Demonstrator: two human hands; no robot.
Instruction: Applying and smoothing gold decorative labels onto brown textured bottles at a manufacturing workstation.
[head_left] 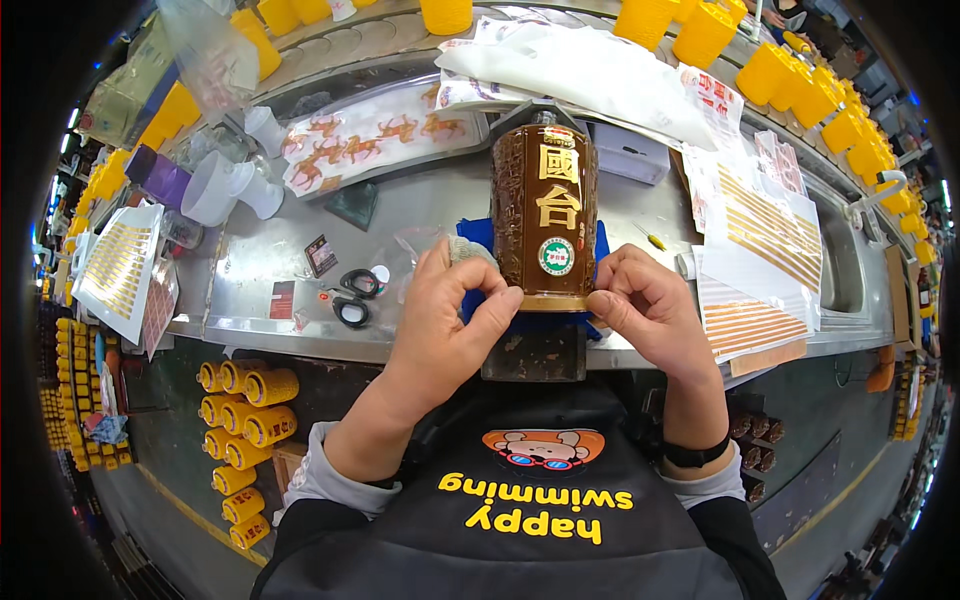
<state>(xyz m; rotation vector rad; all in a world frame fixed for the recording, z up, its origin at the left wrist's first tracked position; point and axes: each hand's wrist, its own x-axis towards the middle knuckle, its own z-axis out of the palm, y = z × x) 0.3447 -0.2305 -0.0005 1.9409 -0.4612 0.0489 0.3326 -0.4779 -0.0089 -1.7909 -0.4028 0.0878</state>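
A dark brown bottle (515,225) with raised gold characters and a round green-and-white sticker lies on a blue cloth (475,232), its base toward me. Around the base edge runs a narrow gold strip (553,302). My left hand (440,325) pinches at the strip's left end, thumb against forefinger; grey knitted fabric (470,252) shows beside its fingers. At the right end, my right hand (652,310) is closed in a similar pinch, its thumb at the strip. The fingertips partly hide the strip's ends.
Black-handled scissors (352,298) lie left on the metal bench. Sheets of gold strips (765,225) spread at right. A tray of deer-shaped decals (375,135) and white plastic cups (262,190) stand farther back. Yellow bottles (268,425) fill the floor at left and the far conveyor.
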